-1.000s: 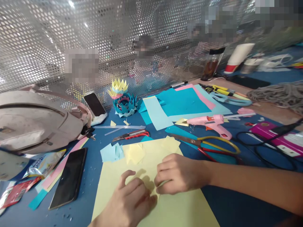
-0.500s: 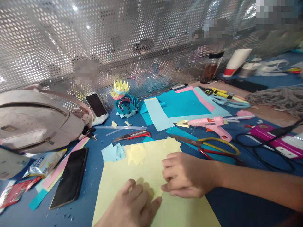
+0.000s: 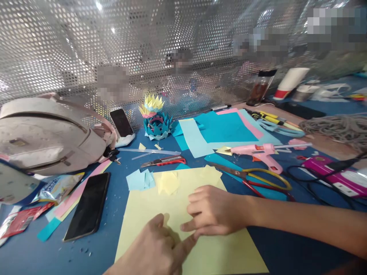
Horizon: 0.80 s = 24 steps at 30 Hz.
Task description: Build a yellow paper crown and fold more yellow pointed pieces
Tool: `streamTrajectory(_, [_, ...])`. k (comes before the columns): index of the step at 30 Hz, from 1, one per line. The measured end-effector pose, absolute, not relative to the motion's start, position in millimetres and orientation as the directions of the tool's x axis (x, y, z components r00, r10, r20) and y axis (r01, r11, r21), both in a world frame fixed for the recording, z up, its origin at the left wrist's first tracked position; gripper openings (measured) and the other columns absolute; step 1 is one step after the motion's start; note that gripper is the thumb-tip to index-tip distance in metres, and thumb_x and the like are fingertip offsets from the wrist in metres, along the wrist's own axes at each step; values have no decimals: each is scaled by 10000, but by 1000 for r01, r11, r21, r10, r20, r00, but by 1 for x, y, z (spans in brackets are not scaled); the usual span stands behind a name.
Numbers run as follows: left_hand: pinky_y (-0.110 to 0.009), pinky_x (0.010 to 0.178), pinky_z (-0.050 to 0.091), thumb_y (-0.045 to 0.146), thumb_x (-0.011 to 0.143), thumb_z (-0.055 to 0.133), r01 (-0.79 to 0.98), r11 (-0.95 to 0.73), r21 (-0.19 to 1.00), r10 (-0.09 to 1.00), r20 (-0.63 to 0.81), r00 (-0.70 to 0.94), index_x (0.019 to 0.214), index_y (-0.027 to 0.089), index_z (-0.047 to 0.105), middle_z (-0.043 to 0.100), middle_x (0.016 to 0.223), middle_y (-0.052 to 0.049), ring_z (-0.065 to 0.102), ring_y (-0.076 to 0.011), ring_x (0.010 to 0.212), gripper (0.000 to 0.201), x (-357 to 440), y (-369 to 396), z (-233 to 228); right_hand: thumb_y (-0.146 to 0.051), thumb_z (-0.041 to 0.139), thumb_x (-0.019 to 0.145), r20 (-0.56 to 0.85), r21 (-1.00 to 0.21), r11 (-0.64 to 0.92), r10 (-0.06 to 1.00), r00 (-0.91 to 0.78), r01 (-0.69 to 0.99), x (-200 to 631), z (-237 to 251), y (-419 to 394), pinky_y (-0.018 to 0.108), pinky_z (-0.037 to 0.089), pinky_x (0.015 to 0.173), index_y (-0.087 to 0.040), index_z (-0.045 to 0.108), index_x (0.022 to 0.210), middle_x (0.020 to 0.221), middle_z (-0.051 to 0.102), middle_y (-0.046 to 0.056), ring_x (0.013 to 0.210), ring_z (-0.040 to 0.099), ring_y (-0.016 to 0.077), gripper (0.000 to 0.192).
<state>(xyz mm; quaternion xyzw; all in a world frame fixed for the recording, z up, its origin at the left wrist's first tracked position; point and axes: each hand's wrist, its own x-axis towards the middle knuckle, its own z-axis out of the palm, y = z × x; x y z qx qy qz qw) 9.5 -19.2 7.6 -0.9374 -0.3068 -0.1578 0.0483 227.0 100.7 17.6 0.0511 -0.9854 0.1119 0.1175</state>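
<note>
The left hand is cut off by the bottom edge, hiding part of the yellow sheet.

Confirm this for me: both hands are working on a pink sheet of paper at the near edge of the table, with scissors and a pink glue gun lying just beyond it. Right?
Not quite. The head view shows the sheet under the left hand and right hand is pale yellow, not pink. The rest holds: the scissors and pink glue gun lie just beyond it.

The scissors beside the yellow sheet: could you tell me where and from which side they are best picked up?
Grip the scissors by the yellow and red handle loops, probably from the right, where the right hand is; the blades point left toward the glue gun.
</note>
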Motion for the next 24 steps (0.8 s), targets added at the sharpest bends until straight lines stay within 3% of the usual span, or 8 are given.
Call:
streamTrajectory(8, [-338,569,337,55,821,401,579,-815,17,563,258,785,1299,132,541,631,571,39,516,-165,419,504,8,-21,12,-412,417,1075,186,-121,992,-11,-982,-34,240,19,92,320,280,619,-258,623,1328,810,548,15,690,438,177,361])
streamTrajectory(13, [-340,570,348,56,852,369,566,-824,15,553,231,800,1331,84,529,611,560,15,482,-166,411,506,6,-22,7,-380,499,1049,137,-105,990,108,-985,94,272,24,90,321,295,653,-266,605,1344,854,556,22,748,461,183,333])
streamTrajectory(17, [-337,589,353,73,899,381,571,-808,146,586,288,757,1270,124,583,616,644,-12,515,-178,529,425,10,-21,14,-358,526,1040,148,-126,985,133,-980,115,281,28,86,320,291,648,-241,637,1286,858,576,27,773,476,184,294])
streamTrajectory(20, [-321,632,354,95,929,423,608,-742,283,669,385,636,1026,200,654,616,797,-48,522,-187,689,272,13,-20,23,-352,538,1037,215,-156,981,146,-966,114,274,29,82,315,324,680,-213,683,1142,936,620,36,824,505,175,227])
streamTrajectory(22, [-329,667,360,78,901,412,575,-746,337,665,417,619,916,194,635,605,846,-61,504,-197,742,252,14,-20,26,-390,560,1024,248,-150,981,162,-955,127,265,28,81,314,338,697,-195,683,1021,984,638,40,857,519,175,230])
streamTrajectory(24, [-340,683,359,71,877,406,541,-774,330,634,423,648,931,181,632,595,862,-69,485,-203,751,257,13,-21,25,-425,572,1012,240,-125,983,163,-957,136,256,27,82,313,335,676,-181,650,952,981,639,41,830,520,172,263])
